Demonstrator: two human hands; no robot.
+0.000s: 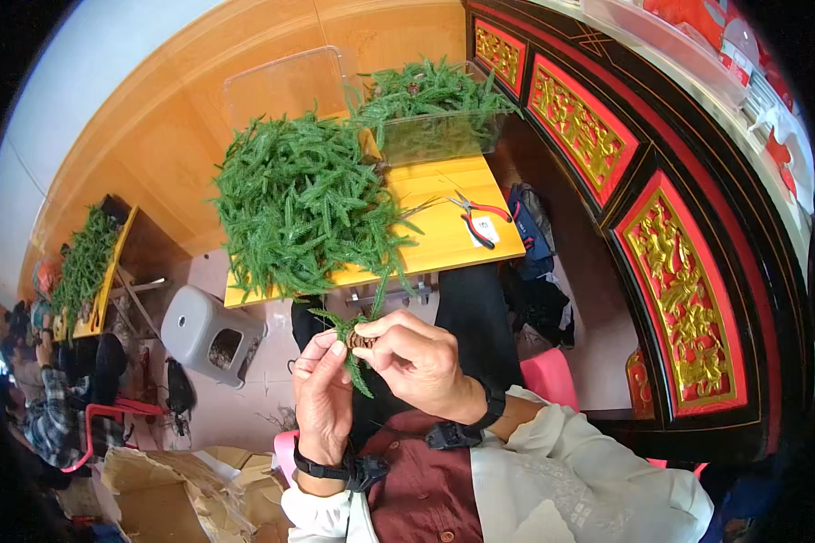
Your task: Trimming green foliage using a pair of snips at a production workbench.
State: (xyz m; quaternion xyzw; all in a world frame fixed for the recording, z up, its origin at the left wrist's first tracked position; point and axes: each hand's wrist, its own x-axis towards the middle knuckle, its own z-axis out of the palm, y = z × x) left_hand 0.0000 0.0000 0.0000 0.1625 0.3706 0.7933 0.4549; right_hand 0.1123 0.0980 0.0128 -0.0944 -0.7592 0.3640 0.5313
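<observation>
Above my lap, in front of the table's near edge, my left hand [324,391] pinches a green artificial pine sprig [362,380] between thumb and fingers. A small brown pine cone [362,342] sits against the sprig, gripped by the closed thumb and fingers of my right hand [418,359]. Needled tips stick out above and below my fingers. Part of the cone and the sprig's stem are hidden by my hands. A large heap of similar green sprigs [299,204] covers the left of the yellow table [444,249]. Red-and-black pliers [469,217] lie with handles spread on its right side.
Behind the heap stands a clear plastic bin [439,136] of more sprigs. A grey stool [213,330] and a torn cardboard box [177,498] are at left. Carved red-and-gold panels [681,294] line the right. Farther left, another person [54,403] sits beside a second table.
</observation>
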